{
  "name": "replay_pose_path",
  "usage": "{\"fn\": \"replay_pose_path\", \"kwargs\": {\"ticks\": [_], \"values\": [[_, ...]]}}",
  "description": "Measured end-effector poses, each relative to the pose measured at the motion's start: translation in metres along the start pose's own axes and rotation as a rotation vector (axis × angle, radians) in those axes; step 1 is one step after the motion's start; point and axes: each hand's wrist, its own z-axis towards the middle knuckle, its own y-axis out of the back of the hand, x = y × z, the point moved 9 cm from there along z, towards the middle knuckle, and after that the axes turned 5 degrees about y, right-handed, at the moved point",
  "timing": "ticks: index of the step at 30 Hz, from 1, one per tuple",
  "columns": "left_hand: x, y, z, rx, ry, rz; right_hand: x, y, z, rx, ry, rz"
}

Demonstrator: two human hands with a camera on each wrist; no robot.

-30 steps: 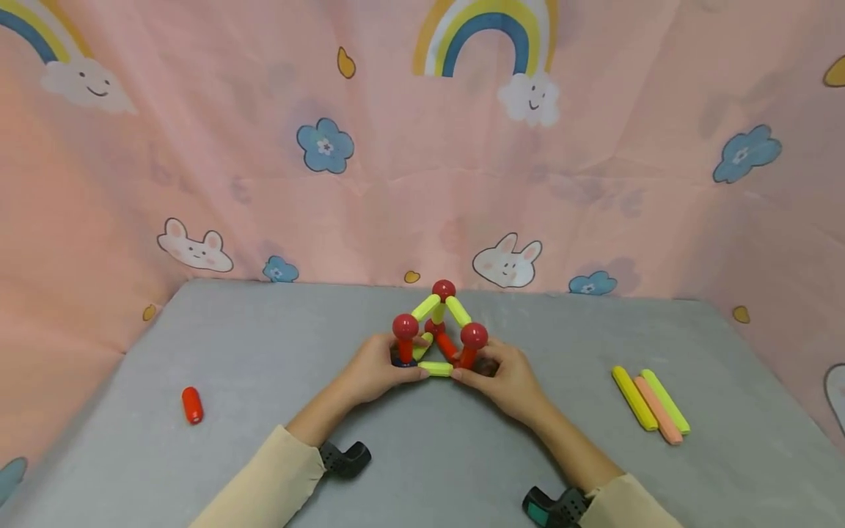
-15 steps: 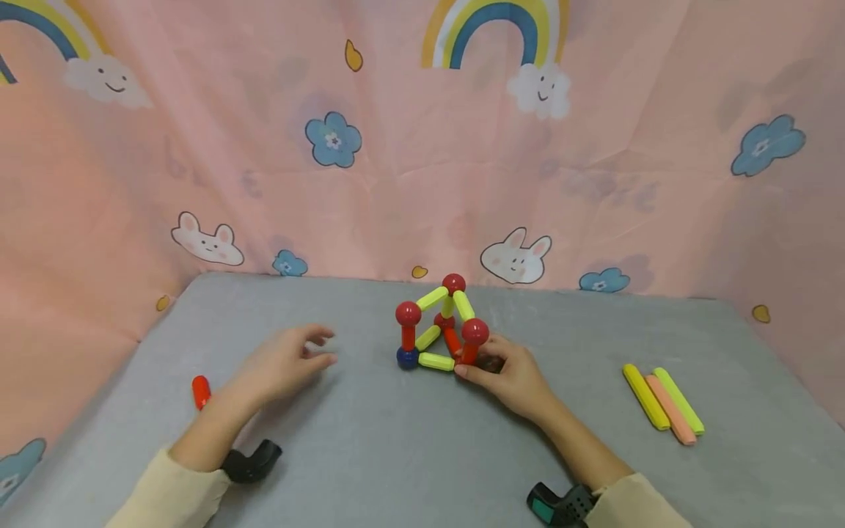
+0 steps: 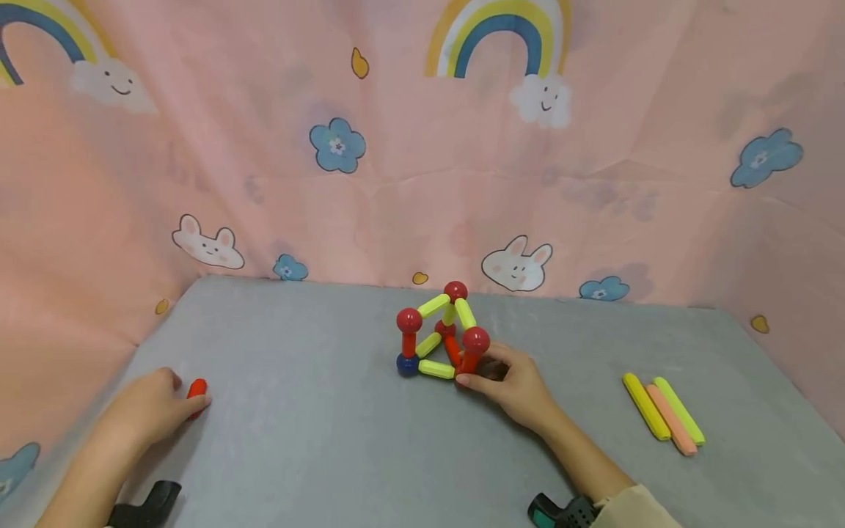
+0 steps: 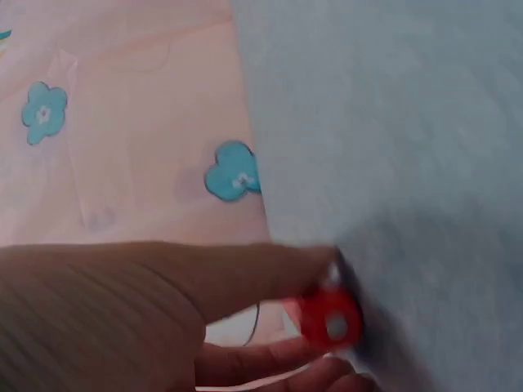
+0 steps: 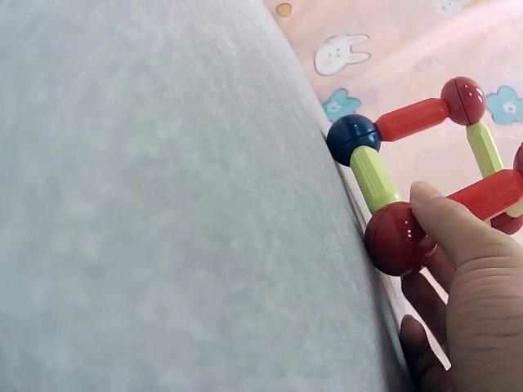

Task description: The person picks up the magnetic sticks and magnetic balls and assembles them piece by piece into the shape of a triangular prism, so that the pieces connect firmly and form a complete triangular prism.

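Note:
My left hand is at the left of the table, thumb and fingers on either side of a short red magnetic stick. In the left wrist view the end of that stick shows between thumb and fingers. My right hand holds the near right bottom corner of a frame built of magnetic sticks and balls; in the right wrist view thumb and fingers grip its dark red ball. A dark blue ball forms the left bottom corner, joined by a lime stick. Red balls top the frame.
Three longer sticks lie side by side at the right: yellow, peach and lime. A pink printed cloth hangs behind and beside the grey table.
My left hand has let go of the frame's left corner and moved left and nearer to the loose red stick, which it now pinches. My right hand stays on the frame.

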Motion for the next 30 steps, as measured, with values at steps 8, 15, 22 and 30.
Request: {"fn": "replay_pose_path", "kwargs": {"ticks": [8,15,22,30], "values": [[-0.072,0.0,0.006,-0.106,-0.314,-0.013,0.0,0.012,-0.003,-0.032,-0.019,-0.012],[-0.182,0.027,-0.033,-0.223,-0.677,-0.104,-0.002,0.003,0.0,0.018,-0.014,0.039],[-0.286,0.039,-0.063,-0.253,-0.898,-0.179,0.0,0.009,0.004,0.001,0.024,0.036],[-0.332,0.023,-0.059,-0.177,-0.99,-0.219,0.001,0.003,0.002,0.002,0.056,0.055]]}}
